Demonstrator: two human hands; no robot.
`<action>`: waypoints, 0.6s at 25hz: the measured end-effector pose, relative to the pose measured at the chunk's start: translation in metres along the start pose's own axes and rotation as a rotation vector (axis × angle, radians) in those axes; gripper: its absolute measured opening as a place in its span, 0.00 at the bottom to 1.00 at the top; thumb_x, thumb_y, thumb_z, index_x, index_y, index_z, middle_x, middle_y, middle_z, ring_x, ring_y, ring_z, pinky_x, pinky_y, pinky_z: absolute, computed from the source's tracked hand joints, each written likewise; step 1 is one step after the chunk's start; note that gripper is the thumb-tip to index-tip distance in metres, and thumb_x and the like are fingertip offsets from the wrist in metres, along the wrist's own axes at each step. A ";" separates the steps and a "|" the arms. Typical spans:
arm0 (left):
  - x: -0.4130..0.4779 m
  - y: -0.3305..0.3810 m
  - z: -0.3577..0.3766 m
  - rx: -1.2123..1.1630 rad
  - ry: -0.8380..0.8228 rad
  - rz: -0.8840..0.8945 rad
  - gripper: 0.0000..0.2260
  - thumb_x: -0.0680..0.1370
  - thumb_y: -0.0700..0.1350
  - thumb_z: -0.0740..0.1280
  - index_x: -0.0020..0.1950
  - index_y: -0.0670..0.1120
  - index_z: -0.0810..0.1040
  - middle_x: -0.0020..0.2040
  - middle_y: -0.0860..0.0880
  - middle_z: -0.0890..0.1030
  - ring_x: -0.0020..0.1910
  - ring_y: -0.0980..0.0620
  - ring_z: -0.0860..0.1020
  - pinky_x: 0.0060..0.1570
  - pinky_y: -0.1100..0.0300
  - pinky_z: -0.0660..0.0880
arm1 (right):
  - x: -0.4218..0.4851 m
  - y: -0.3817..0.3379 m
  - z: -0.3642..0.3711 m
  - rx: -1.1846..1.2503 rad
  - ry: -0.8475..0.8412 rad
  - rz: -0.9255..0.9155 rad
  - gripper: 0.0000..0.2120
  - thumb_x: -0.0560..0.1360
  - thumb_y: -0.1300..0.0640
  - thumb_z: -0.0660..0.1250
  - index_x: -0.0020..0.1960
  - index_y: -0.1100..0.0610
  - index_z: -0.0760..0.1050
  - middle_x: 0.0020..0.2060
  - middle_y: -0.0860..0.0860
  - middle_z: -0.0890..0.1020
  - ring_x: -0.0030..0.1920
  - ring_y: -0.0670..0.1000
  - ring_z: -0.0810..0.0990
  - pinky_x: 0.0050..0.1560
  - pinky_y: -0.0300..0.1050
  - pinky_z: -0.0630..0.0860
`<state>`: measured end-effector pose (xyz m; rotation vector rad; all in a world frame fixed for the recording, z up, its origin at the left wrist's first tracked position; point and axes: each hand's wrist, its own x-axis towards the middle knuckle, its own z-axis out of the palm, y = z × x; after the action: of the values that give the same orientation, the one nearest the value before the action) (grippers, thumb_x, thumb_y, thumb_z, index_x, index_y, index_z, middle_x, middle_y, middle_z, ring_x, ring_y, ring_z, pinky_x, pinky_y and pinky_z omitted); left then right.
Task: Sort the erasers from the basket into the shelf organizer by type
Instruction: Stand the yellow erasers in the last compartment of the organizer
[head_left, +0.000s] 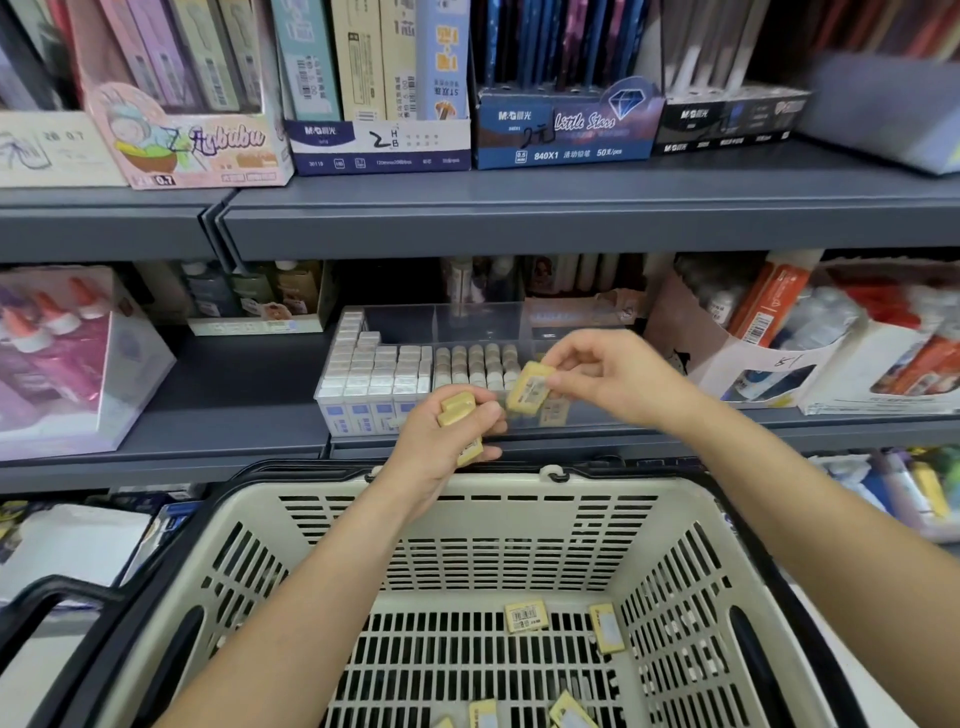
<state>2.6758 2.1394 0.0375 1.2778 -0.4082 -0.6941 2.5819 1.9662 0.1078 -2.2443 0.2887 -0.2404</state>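
Nearest, the basket (519, 551) sits below the shelf edge. A handful of loose erasers (525, 616), all yellow, lie flat on its slotted floor, so the sorting looks well along but not done. Above its far rim the left hand (441, 447) curls round a small stack (457, 411) of the same yellow kind. It looks like two or three, but the fingers hide the exact count. Just beyond, the right hand (618, 374) pinches one eraser (530, 388) between thumb and fingertips. It is tilted, label side toward the camera, over the front right part of the organizer (467, 319). In that clear box, white blocks (374, 370) fill the left side and tan blocks (475, 364) stand in rows next to them. The pinched piece hangs just right of the tan rows, where a few yellow ones seem to lie already, though blur makes that uncertain. The back compartments look empty.

As I judge it, the first risk comes from the clear walls, which are hard to read. The piece could drop into the tan section, or catch the front wall and fall between shelf (249, 384) and basket. A tilted release might also leave it wedged crookedly or nudge the standing tan rows over. The stack looks lightly held, too, so a forward reach could shake one free.
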 end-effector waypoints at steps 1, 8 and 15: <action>0.000 0.000 0.001 0.040 -0.011 0.001 0.03 0.74 0.40 0.69 0.46 0.46 0.78 0.39 0.49 0.84 0.41 0.52 0.83 0.32 0.61 0.77 | 0.001 0.004 -0.012 -0.019 0.044 0.019 0.06 0.72 0.59 0.70 0.42 0.49 0.77 0.41 0.50 0.82 0.43 0.50 0.83 0.52 0.47 0.79; 0.000 0.004 0.002 0.061 -0.031 -0.030 0.10 0.68 0.47 0.72 0.45 0.46 0.76 0.30 0.50 0.79 0.30 0.54 0.77 0.23 0.63 0.70 | 0.007 0.034 -0.035 -0.395 0.031 0.126 0.03 0.74 0.56 0.68 0.47 0.52 0.77 0.44 0.50 0.81 0.47 0.49 0.81 0.51 0.40 0.75; 0.003 0.004 -0.003 -0.028 -0.040 -0.057 0.12 0.76 0.30 0.58 0.49 0.44 0.75 0.40 0.47 0.77 0.42 0.51 0.79 0.33 0.62 0.76 | 0.010 0.043 -0.022 -0.531 -0.113 0.127 0.12 0.78 0.55 0.59 0.56 0.54 0.79 0.54 0.49 0.82 0.52 0.49 0.77 0.53 0.41 0.72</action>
<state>2.6802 2.1401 0.0401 1.2549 -0.3940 -0.7722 2.5800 1.9205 0.0893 -2.7356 0.4760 0.0404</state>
